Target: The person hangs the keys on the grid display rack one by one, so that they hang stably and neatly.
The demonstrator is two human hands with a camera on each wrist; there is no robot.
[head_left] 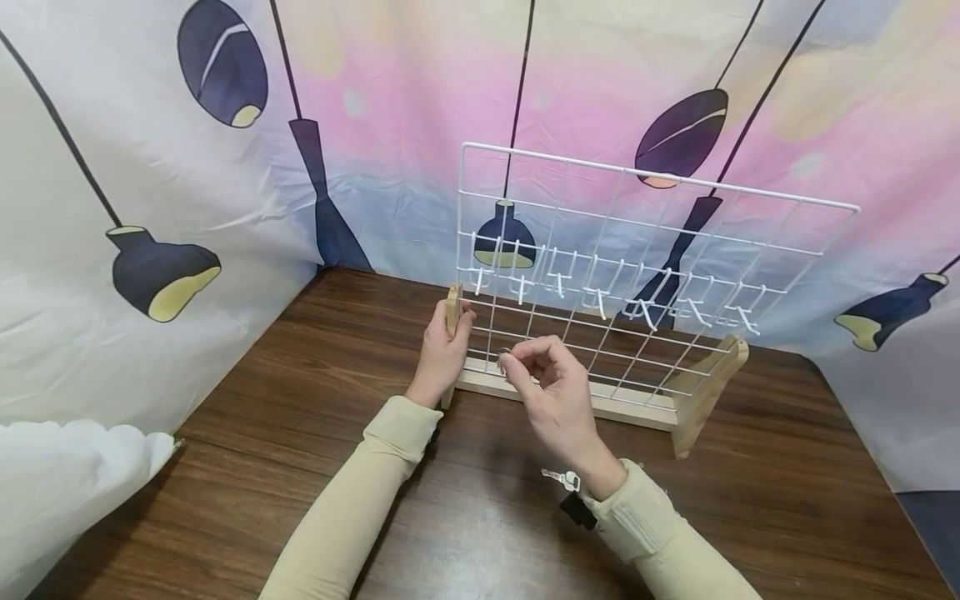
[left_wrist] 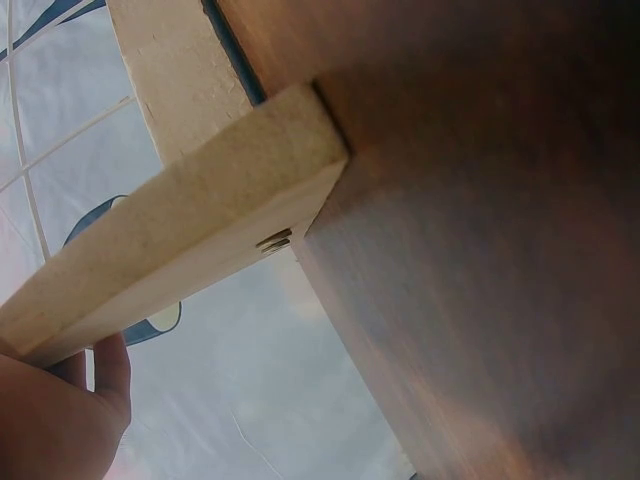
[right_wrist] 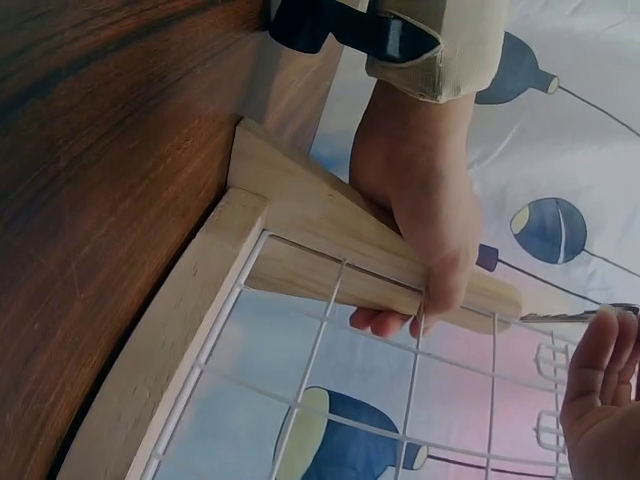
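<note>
A white wire grid rack with a row of white hooks stands on wooden supports. My left hand grips its left wooden side support, and the right wrist view shows this hand wrapped round the upper part. In front of the grid's lower left, my right hand pinches a small metal key between thumb and fingertips. The key's thin shaft sticks out past the fingers; its other end is hidden. Another silver key lies on the table beside my right wrist.
The brown wooden table runs back to a cloth backdrop printed with hanging lamps. At the right stands the rack's other wooden support, joined by a low wooden base bar. White cloth hangs over the table's left edge.
</note>
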